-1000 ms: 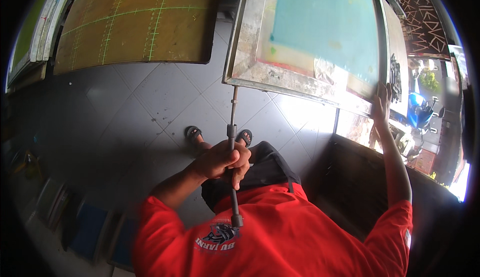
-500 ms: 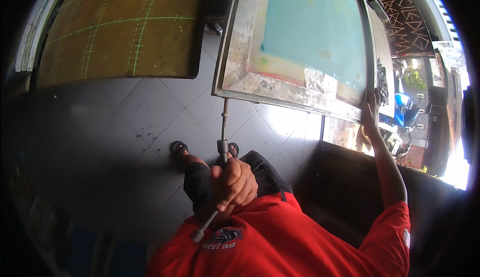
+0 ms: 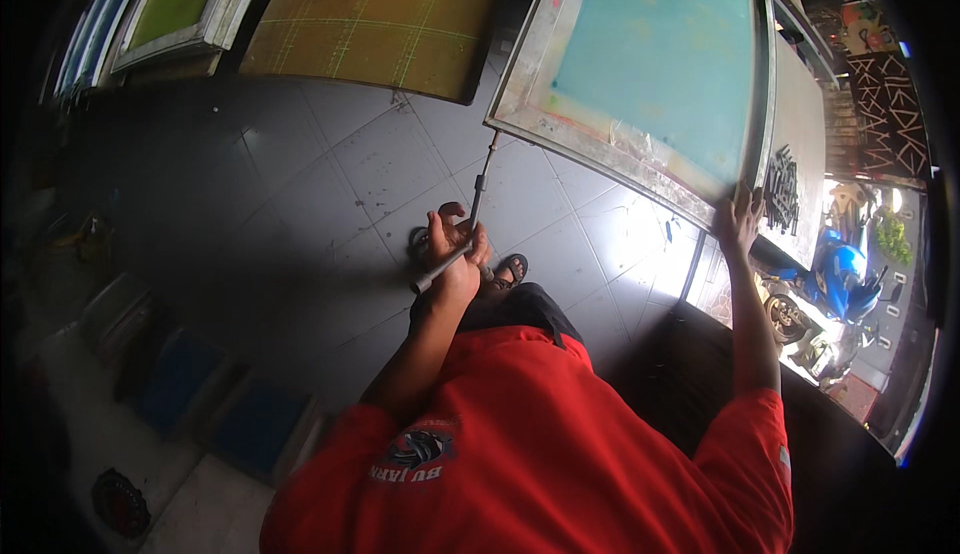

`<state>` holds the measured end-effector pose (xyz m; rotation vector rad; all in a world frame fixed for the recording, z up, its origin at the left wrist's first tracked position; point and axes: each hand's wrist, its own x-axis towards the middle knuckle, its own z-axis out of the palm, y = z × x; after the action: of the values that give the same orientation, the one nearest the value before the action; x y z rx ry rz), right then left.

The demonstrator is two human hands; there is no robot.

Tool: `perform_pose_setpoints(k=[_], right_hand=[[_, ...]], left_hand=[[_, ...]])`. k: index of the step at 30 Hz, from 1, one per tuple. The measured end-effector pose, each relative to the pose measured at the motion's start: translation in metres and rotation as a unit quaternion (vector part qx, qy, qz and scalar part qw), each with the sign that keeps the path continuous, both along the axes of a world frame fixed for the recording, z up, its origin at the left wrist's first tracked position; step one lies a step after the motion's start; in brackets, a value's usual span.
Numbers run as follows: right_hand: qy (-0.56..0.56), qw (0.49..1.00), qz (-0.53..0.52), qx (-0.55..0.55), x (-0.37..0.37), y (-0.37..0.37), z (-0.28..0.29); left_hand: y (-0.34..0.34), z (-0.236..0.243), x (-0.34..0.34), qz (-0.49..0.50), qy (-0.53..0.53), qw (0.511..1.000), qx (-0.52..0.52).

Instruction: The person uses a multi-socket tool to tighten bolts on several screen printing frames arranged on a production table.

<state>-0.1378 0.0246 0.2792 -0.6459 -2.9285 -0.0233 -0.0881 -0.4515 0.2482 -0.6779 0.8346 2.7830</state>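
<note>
A screen-printing frame (image 3: 610, 159) with teal mesh (image 3: 660, 54) lies in front of me, its metal border worn and stained. From under its near left corner a thin rod comes out toward me, and a socket wrench (image 3: 478, 204) meets it. My left hand (image 3: 458, 259) is turned palm up, the wrench lying across it with fingers loosely curled around; the bent end (image 3: 425, 282) points to my lower left. At the frame's near right corner my right hand (image 3: 737, 222) grips the edge, fingers on top; its thumb is hard to make out.
A brown board with green grid lines (image 3: 370, 29) stands ahead on the left, beside a green-meshed frame (image 3: 175, 4). Several dark small pieces (image 3: 782, 189) lie on a pale board (image 3: 800, 134) at the right. Blue seats (image 3: 180, 379) are behind me at left; a blue motorbike (image 3: 842, 279) is outside.
My left hand has moved forward and turned from a closed fist to a looser palm-up hold, with the wrench's bent end swung forward. My right hand stays at the frame corner; the view has shifted.
</note>
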Motion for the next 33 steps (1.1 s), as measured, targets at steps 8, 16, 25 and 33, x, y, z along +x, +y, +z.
perform_pose_setpoints(k=[8, 16, 25, 33], right_hand=[[0.021, 0.999, 0.012, 0.031, 0.004, 0.007, -0.003], [0.034, 0.999, -0.005, -0.005, 0.003, 0.001, 0.002], [0.015, 0.999, -0.028, -0.005, 0.012, -0.009, 0.006], [0.030, 0.999, -0.023, -0.029, 0.014, -0.003, 0.002]], left_hand=[[0.018, 0.019, 0.030, 0.085, 0.076, 0.993, -0.018], [0.026, 0.025, 0.024, 0.130, 0.019, 0.990, -0.055], [0.004, 0.007, 0.004, 0.047, 0.063, 0.996, 0.045], [-0.016, -0.002, -0.004, -0.108, 0.119, 0.968, 0.194]])
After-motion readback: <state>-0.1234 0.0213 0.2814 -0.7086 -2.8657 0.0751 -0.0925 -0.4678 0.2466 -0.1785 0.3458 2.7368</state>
